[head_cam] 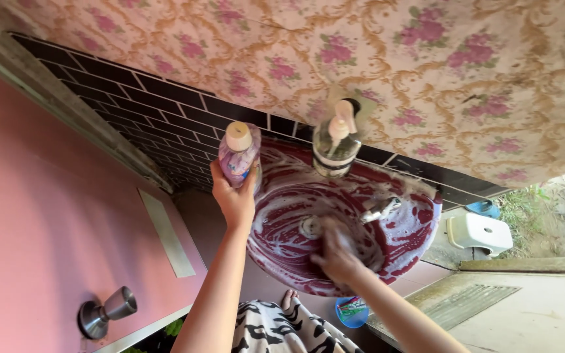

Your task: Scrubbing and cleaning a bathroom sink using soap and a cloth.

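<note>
As left hand (233, 199) grips bottle (239, 155), right hand (336, 253) scrubs sink (420, 225)

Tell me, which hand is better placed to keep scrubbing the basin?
The right hand: it is already down inside the soapy red basin near the drain. The left hand is busy holding a purple bottle at the rim.

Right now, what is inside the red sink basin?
Inside the red basin there is white soap foam on the walls and the drain at the bottom. The right hand presses into the foam; what lies under it is covered. The left hand holds a purple bottle at the rim.
</note>
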